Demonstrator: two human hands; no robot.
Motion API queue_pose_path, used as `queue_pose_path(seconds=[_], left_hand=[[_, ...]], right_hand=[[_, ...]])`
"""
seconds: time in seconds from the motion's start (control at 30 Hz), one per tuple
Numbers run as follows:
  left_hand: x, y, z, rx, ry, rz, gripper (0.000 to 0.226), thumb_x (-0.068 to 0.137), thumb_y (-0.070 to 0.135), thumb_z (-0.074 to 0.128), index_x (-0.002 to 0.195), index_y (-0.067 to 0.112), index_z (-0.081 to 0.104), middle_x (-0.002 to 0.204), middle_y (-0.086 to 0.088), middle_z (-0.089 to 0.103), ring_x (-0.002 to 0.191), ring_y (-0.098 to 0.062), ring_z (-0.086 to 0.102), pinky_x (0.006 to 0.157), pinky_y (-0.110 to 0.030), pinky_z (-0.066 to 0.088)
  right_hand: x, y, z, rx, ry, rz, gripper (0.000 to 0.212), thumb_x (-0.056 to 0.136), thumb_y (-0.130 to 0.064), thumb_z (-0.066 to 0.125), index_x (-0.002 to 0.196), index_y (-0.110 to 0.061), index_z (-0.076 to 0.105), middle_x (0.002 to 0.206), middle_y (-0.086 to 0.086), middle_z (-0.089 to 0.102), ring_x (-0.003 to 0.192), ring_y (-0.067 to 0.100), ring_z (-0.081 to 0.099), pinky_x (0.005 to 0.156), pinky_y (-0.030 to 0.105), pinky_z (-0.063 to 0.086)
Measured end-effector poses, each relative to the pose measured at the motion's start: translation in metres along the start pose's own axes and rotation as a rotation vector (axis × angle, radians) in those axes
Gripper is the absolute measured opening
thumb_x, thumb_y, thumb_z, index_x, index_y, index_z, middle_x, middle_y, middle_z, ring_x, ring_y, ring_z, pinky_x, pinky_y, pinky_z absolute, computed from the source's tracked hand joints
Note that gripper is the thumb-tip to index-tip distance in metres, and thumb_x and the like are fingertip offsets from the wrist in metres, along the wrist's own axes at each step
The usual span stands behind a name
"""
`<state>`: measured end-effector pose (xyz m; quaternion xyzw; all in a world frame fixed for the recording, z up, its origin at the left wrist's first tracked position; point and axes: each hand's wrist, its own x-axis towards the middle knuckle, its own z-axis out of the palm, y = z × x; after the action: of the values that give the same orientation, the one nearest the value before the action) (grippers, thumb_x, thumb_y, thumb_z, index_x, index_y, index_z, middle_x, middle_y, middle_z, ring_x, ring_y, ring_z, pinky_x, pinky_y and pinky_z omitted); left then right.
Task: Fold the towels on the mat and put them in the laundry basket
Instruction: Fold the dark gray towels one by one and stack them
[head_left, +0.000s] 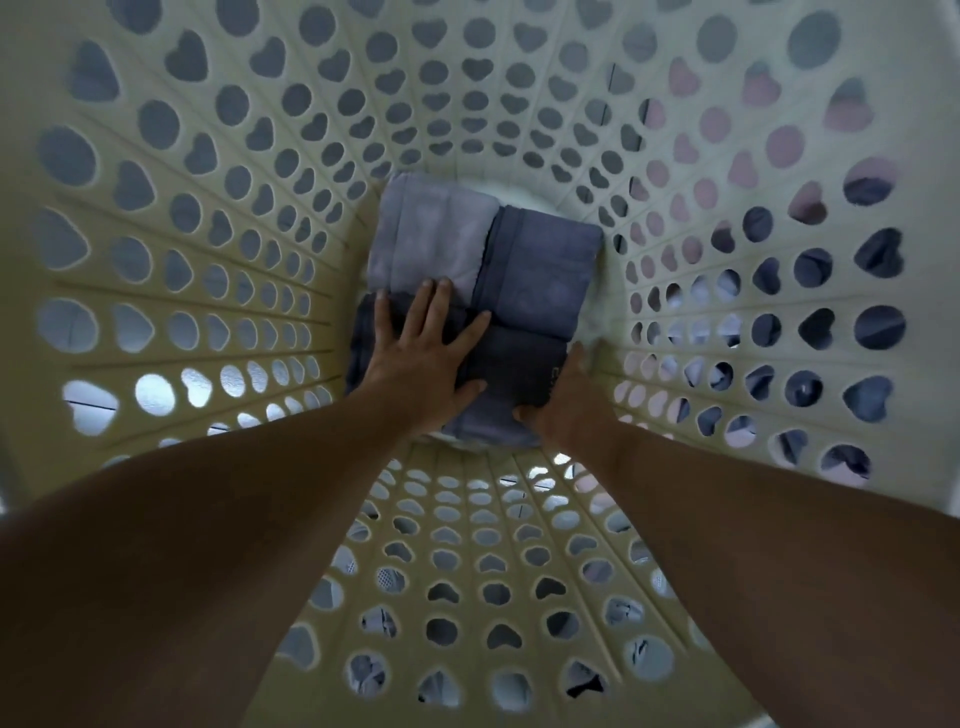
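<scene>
Fingers (431, 312) of the left hand (421, 358) spread flat on the dark towel (498, 364), right hand (566, 395) gripping that towel's right edge, cream laundry basket (208, 208) walls all round both hands, blue towel (545, 260) and pale grey towel (431, 234) folded just beyond the left fingertips, on the basket bottom

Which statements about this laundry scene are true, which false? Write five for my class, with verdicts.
1. The cream plastic laundry basket has heart-shaped and round holes. True.
2. The basket is empty. False: folded towels lie at its bottom.
3. The left hand lies flat, fingers spread, on the dark grey folded towel. True.
4. The pale grey folded towel lies nearest the person. False: it lies beyond the left hand.
5. The right hand is outside the basket. False: it is at the dark grey towel's right edge.
</scene>
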<state>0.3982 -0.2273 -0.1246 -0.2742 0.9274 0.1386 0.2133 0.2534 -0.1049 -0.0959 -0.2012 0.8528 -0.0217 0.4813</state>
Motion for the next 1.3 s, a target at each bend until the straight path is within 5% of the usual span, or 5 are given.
queue_pose_path(seconds=[0.23, 0.37, 0.73, 0.97, 1.3], left_hand=[[-0.011, 0.019, -0.106, -0.162, -0.048, -0.025, 0.053, 0.094, 0.045, 0.046, 0.143, 0.024, 0.040, 0.143, -0.008, 0.046, 0.131, -0.029, 0.045, 0.113, -0.053, 0.029], [-0.023, 0.033, -0.203, -0.208, -0.029, -0.004, 0.047, 0.095, 0.049, 0.046, 0.134, 0.022, 0.048, 0.130, -0.008, 0.053, 0.115, -0.029, 0.056, 0.090, -0.043, 0.048], [-0.073, 0.140, -0.403, 0.013, 0.059, 0.255, 0.042, 0.096, 0.047, 0.045, 0.127, 0.020, 0.049, 0.130, -0.006, 0.057, 0.115, -0.028, 0.057, 0.092, -0.038, 0.046], [-0.057, 0.269, -0.393, -0.093, 0.076, 0.223, 0.033, 0.092, 0.041, 0.050, 0.112, 0.015, 0.055, 0.113, -0.009, 0.061, 0.106, -0.033, 0.061, 0.084, -0.040, 0.049], [0.055, 0.392, -0.237, -0.110, -0.097, 0.030, 0.040, 0.097, 0.046, 0.045, 0.125, 0.018, 0.049, 0.130, -0.010, 0.054, 0.119, -0.035, 0.054, 0.093, -0.045, 0.049]], right_hand=[[-0.056, -0.021, -0.061, -0.366, 0.036, -0.112, 0.030, 0.091, -0.026, 0.056, 0.117, -0.012, 0.052, 0.116, 0.015, 0.060, 0.105, 0.037, 0.059, 0.087, 0.042, 0.051], [-0.138, -0.040, -0.117, -0.481, 0.107, -0.299, 0.036, 0.097, -0.032, 0.052, 0.129, -0.017, 0.050, 0.125, 0.009, 0.055, 0.114, 0.031, 0.057, 0.091, 0.037, 0.045], [-0.334, 0.085, -0.296, -0.442, 0.490, -0.370, 0.044, 0.065, -0.019, 0.086, 0.106, -0.015, 0.070, 0.096, 0.008, 0.067, 0.076, 0.033, 0.066, 0.063, 0.037, 0.055], [-0.321, 0.215, -0.318, -0.425, 0.547, -0.407, 0.052, 0.062, -0.013, 0.088, 0.111, -0.009, 0.069, 0.099, 0.012, 0.069, 0.074, 0.034, 0.066, 0.062, 0.041, 0.056], [-0.163, 0.318, -0.314, -0.314, 0.448, -0.458, 0.029, 0.088, -0.023, 0.063, 0.116, -0.014, 0.061, 0.117, 0.010, 0.059, 0.097, 0.032, 0.060, 0.077, 0.040, 0.055]])
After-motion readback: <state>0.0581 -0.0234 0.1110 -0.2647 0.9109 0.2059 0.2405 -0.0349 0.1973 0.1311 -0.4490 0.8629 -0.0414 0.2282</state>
